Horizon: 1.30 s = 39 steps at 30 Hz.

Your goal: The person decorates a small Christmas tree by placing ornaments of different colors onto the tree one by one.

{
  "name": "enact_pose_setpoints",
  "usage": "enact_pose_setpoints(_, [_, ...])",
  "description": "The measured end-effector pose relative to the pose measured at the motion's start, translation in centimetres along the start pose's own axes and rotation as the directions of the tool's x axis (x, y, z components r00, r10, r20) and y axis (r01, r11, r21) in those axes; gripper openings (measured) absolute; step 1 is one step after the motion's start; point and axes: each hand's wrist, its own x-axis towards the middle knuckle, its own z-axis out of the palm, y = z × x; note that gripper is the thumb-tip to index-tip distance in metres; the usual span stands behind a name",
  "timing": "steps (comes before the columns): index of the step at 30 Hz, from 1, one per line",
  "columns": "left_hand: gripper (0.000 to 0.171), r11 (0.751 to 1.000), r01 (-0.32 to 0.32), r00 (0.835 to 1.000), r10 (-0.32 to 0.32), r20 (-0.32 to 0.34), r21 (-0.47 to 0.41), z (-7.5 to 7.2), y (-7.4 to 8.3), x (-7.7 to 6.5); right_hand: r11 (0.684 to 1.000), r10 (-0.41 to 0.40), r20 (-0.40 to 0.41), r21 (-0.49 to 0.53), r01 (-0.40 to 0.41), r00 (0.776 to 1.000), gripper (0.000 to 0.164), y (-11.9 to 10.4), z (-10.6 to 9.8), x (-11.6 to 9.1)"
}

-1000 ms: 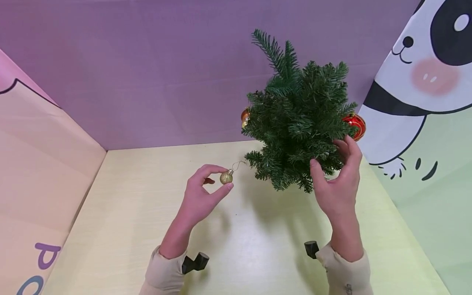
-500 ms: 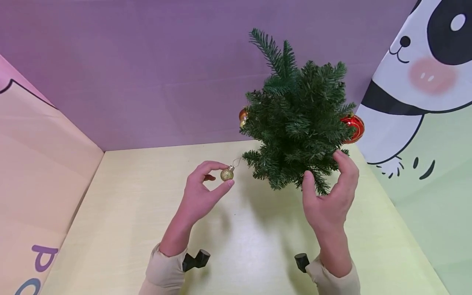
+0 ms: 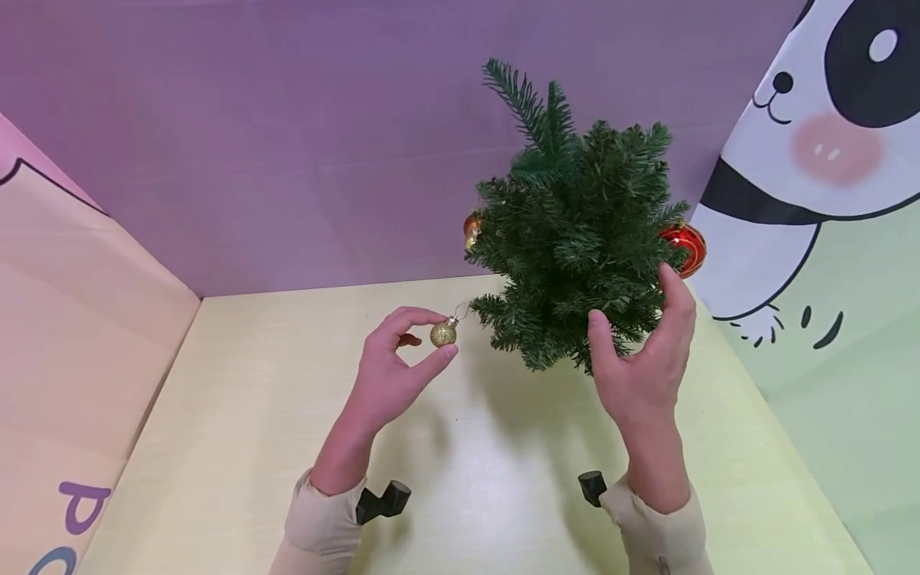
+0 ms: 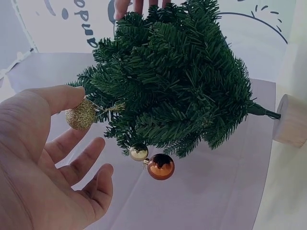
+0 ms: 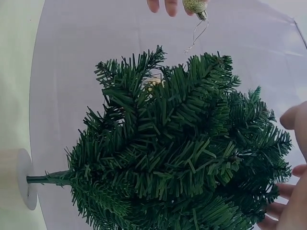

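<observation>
A small gold glitter bauble [image 3: 443, 335] with a thin loop of string is pinched between thumb and forefinger of my left hand [image 3: 395, 359], just left of a small artificial Christmas tree [image 3: 575, 247]. In the left wrist view the bauble's string [image 4: 103, 111] reaches toward the branch tips. My right hand [image 3: 643, 359] is at the tree's lower right, thumb and fingers spread around the outer branches. A red bauble [image 3: 686, 249] hangs on the tree's right side. On its left hang a copper-coloured bauble [image 4: 161, 166] and a smaller pale gold bauble [image 4: 139, 152].
The tree's trunk stands in a round pale wooden base [image 4: 291, 120], hidden beneath branches in the head view. A light wooden table [image 3: 251, 415] lies below. Behind it rises a purple backdrop [image 3: 287, 160], with a panda-printed panel [image 3: 812, 160] at right. Both wrists carry black camera mounts [image 3: 384, 501].
My right hand shifted left and back from the branches, then moved up toward them again. The left hand with the bauble rose slightly, nearly still.
</observation>
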Motion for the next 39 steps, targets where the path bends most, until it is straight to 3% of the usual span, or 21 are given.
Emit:
enact_pose_setpoints(4, [0.026,1.000,0.004,1.000,-0.004,0.001,-0.004,0.0,0.1,0.1,1.000,0.005,0.074,-0.017,-0.004,0.997,0.075,0.1,0.1,0.4])
enact_pose_setpoints(10, [0.027,1.000,0.010,1.000,-0.010,0.003,0.002,0.1,0.1,0.2,0.998,0.022,0.107,-0.056,-0.016,0.994,0.085,0.0,0.3,1.9])
enact_pose_setpoints(14, [0.027,1.000,0.010,1.000,-0.010,0.002,0.001,0.1,0.0,0.2,0.993,0.060,0.178,-0.109,-0.041,0.982,0.093,-0.2,0.2,2.7])
enact_pose_setpoints(16, [0.028,1.000,0.003,1.000,-0.003,0.003,-0.003,0.3,-0.7,0.3,0.989,0.080,0.204,-0.136,-0.052,0.976,0.097,-0.3,0.2,2.8])
enact_pose_setpoints(21, [0.029,1.000,-0.017,1.000,0.017,0.001,-0.010,0.5,-3.1,0.6,0.988,0.072,0.203,-0.151,-0.041,0.976,0.106,-0.3,0.4,2.8])
enact_pose_setpoints(23, [0.029,1.000,-0.022,1.000,0.022,-0.001,-0.015,0.5,-3.4,0.7,0.987,0.065,0.203,-0.156,-0.034,0.977,0.108,-0.3,0.6,2.7])
enact_pose_setpoints(29, [0.028,0.999,-0.043,0.999,0.043,-0.007,-0.029,0.7,-3.4,1.1,0.985,0.071,0.206,-0.169,-0.037,0.976,0.105,-0.2,0.6,2.6])
enact_pose_setpoints(39, [0.028,0.997,-0.054,0.999,0.053,-0.009,-0.049,0.9,-3.0,1.9,0.990,0.007,0.197,-0.142,0.021,0.980,0.102,0.1,0.5,2.5])
